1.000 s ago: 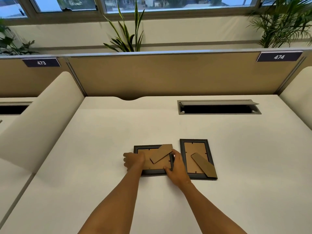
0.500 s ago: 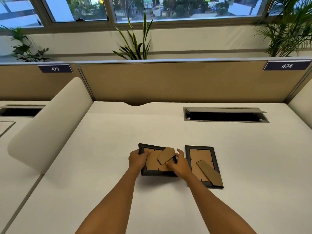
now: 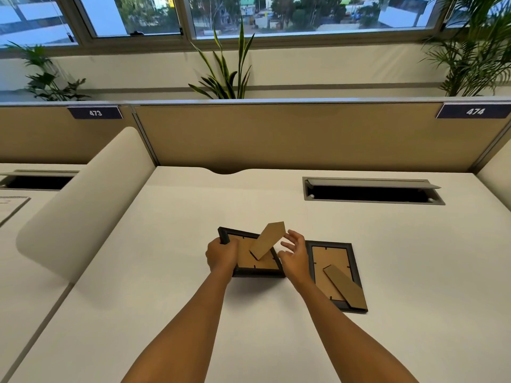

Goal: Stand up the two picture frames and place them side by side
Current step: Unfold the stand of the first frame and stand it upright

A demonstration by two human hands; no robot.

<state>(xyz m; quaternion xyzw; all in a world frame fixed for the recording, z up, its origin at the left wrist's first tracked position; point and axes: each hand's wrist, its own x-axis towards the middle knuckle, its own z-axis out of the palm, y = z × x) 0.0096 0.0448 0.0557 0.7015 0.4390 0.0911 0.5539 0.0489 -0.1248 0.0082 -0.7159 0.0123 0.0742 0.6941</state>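
Surface point(image 3: 166, 272), white, carries both frames near its middle. We list items from left to right.

Left hand point(image 3: 222, 254): closed around the left edge of the left frame point(image 3: 257, 265), which half a second ago lay nearly flat and now tilts, its far left corner raised while the near edge stays close to the surface.

Easel stand point(image 3: 267, 240) of that frame: swung out from the backing and pointing up and away; earlier it lay folded. We judge the first frame almost ready to be stood.

Right hand point(image 3: 294, 257): fingers spread, holding nothing, just right of the stand it has let go.

Right frame point(image 3: 336, 275): face down, flat, untouched, its stand point(image 3: 344, 290) still folded. It lies just beside the first, so it remains to be done.
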